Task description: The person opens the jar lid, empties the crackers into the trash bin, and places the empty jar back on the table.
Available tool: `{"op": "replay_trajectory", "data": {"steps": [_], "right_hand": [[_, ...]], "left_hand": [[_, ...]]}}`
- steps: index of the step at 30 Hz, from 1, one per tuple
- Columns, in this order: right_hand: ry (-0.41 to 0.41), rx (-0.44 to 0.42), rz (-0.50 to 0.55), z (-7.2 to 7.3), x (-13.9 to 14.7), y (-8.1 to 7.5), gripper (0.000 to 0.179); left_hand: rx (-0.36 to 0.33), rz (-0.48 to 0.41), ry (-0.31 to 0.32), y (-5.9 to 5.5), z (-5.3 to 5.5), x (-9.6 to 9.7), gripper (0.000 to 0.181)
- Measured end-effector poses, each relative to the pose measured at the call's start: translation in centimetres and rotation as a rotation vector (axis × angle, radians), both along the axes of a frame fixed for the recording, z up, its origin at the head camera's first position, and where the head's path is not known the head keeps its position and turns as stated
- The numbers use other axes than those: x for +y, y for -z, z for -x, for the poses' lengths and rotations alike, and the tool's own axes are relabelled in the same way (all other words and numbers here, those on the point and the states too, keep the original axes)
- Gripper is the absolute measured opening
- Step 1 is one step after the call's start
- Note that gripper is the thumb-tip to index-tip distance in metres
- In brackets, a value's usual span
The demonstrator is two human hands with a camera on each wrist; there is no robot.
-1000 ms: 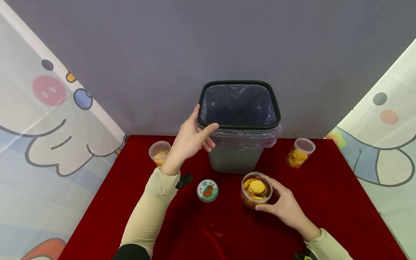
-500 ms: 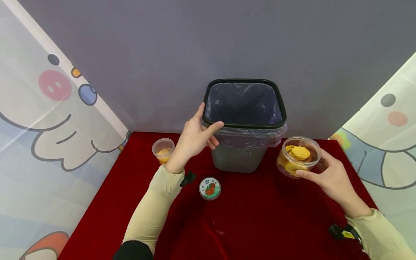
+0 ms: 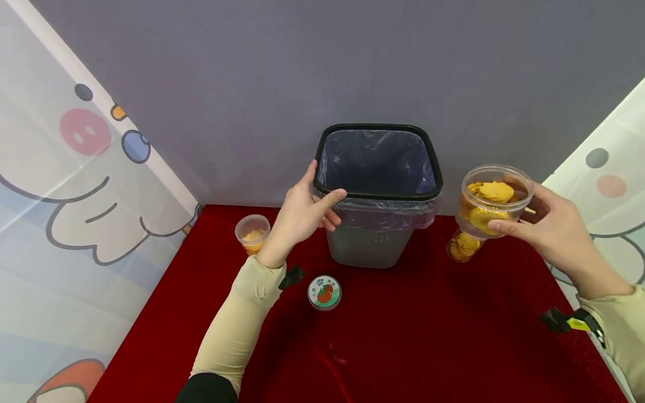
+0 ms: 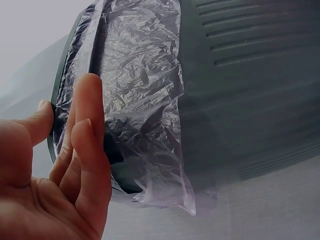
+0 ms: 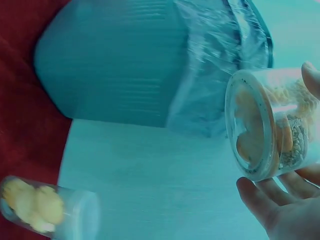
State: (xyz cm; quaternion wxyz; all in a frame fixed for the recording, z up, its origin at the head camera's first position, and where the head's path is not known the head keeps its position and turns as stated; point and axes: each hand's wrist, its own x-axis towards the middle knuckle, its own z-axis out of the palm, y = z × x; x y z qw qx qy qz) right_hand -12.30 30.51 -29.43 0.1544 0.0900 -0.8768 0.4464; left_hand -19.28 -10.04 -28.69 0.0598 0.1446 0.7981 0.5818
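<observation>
My right hand [image 3: 561, 229] grips a clear plastic jar [image 3: 491, 207] of round yellow crackers, lifted upright to the right of the bin. In the right wrist view, the jar's base [image 5: 248, 127] faces the camera with fingers curled around its side. My left hand [image 3: 304, 215] rests at the front left corner of the trash bin [image 3: 370, 249], fingers extended and thumb at the black rim. In the left wrist view, the left hand's fingers [image 4: 90, 120] lie along the bin liner [image 4: 145, 65], folded over the rim.
A taller cracker jar [image 3: 463, 247] stands behind the held jar, its top hidden. Another clear jar [image 3: 250, 228] stands left of the bin. A round lid [image 3: 325, 293] with a tomato picture lies on the red cloth [image 3: 403, 341]. A grey wall [image 3: 227, 84] rises behind.
My right hand has carried the cracker jar off the cloth, rightward and up, over the taller jar. The left hand stays at the bin's corner.
</observation>
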Motion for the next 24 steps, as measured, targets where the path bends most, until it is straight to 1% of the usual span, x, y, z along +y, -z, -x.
{"op": "replay_trajectory", "data": {"steps": [6, 11, 16, 18, 21, 24], "right_hand": [[0.020, -0.030, -0.132, 1.8, -0.3, -3.2, 0.071], [0.031, -0.051, -0.201, 3.2, -0.7, -5.4, 0.070], [0.015, -0.066, -0.267, 4.8, -1.5, -7.7, 0.075], [0.010, -0.072, -0.313, 5.3, -1.8, -8.7, 0.077], [-0.005, -0.067, -0.380, 6.0, -2.3, -9.8, 0.080], [-0.020, -0.056, -0.435, 6.6, -2.8, -10.5, 0.084]], "left_hand": [[0.007, -0.009, 0.007, 0.0, 0.1, -0.1, 0.096], [0.025, -0.010, 0.012, 0.2, 0.0, -0.2, 0.098], [0.050, -0.013, 0.016, 0.4, -0.1, -0.1, 0.101], [0.059, -0.012, 0.016, 0.4, -0.1, -0.1, 0.102], [0.068, -0.008, 0.015, 0.4, -0.1, -0.1, 0.103], [0.070, -0.009, 0.012, 0.5, -0.1, -0.1, 0.103]]}}
